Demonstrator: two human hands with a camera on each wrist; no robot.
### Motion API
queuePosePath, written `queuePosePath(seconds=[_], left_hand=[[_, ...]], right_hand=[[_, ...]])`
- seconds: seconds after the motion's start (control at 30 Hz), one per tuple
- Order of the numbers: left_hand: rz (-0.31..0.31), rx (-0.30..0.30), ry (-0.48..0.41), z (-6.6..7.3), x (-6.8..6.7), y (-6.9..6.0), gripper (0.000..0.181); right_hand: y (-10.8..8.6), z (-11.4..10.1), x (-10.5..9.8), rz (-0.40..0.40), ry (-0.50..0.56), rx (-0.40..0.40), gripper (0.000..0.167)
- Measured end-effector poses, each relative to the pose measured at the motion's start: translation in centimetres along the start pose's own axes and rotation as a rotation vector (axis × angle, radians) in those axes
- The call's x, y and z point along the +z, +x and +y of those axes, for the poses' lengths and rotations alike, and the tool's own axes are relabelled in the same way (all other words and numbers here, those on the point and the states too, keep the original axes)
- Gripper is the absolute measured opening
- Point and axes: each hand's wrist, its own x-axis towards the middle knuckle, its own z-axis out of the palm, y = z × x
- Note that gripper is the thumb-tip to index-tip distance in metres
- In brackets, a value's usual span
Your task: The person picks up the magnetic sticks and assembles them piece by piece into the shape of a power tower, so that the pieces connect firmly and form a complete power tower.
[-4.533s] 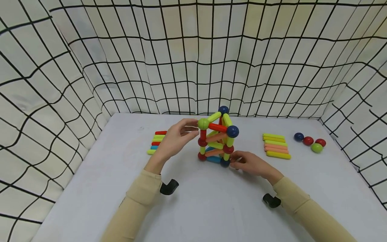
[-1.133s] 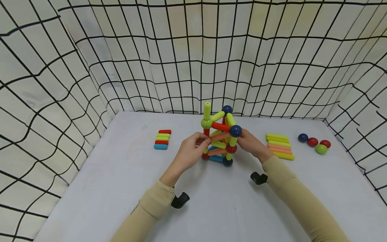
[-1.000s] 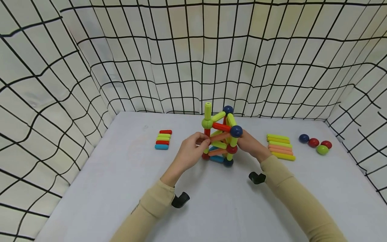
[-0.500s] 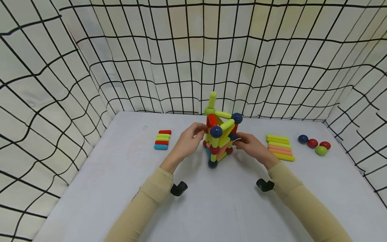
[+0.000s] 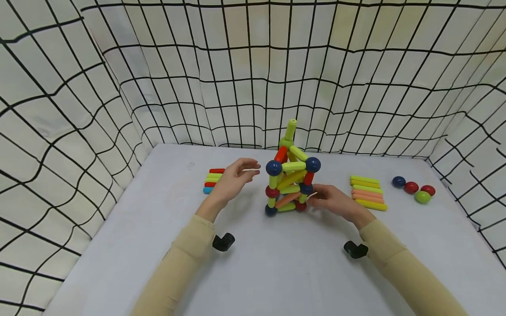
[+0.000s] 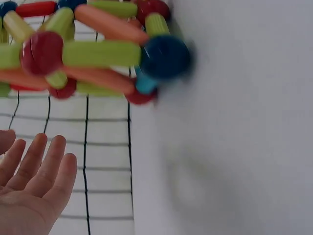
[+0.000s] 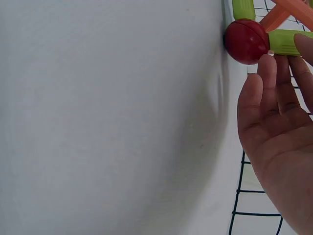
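A tower of colored rods and balls (image 5: 293, 166) stands on the table, with an upright green rod (image 5: 290, 130) on its green top ball (image 5: 286, 142). My left hand (image 5: 229, 182) is held left of the tower, apart from it, fingers spread and slightly bent. In the left wrist view this hand (image 6: 34, 186) is below the tower's rods (image 6: 102, 53). My right hand (image 5: 337, 204) is at the tower's lower right side. The right wrist view shows that hand (image 7: 279, 127) with relaxed fingers beside a red ball (image 7: 246, 41) and green rod (image 7: 283, 42); contact is unclear.
Short rods (image 5: 213, 175) lie at the left, partly behind my left hand. A row of longer yellow, green and orange rods (image 5: 367, 193) lies at the right, with loose balls (image 5: 411, 187) beyond. Black netting (image 5: 253, 79) surrounds the white table (image 5: 253, 272).
The upright green rod, absent in the oldest frame, stands on the tower. The tower has turned, bringing two dark blue top balls to the front. My left hand has let go and moved left.
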Motion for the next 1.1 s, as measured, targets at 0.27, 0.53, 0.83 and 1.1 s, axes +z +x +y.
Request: queuePosePath(seconds=[0.27, 0.53, 0.83, 1.1], left_hand=[[0.113, -0.068, 0.151, -3.5, -5.5, -2.9, 0.034], [0.143, -0.216, 0.522, -5.0, -8.3, -5.0, 0.029], [0.106, -0.234, 0.703, -5.6, -8.0, -4.2, 0.035], [0.113, -0.234, 0.737, -5.2, -7.3, -4.1, 0.022]], right_hand=[[-0.2, 0.8, 0.1, 0.002, -0.004, 0.064, 0.037], [-0.4, 1.2, 0.0, 0.003, 0.019, 0.112, 0.044], [-0.5, 1.0, 0.2, 0.002, 0.023, 0.130, 0.044], [-0.6, 1.2, 0.1, 0.003, 0.036, 0.133, 0.046]])
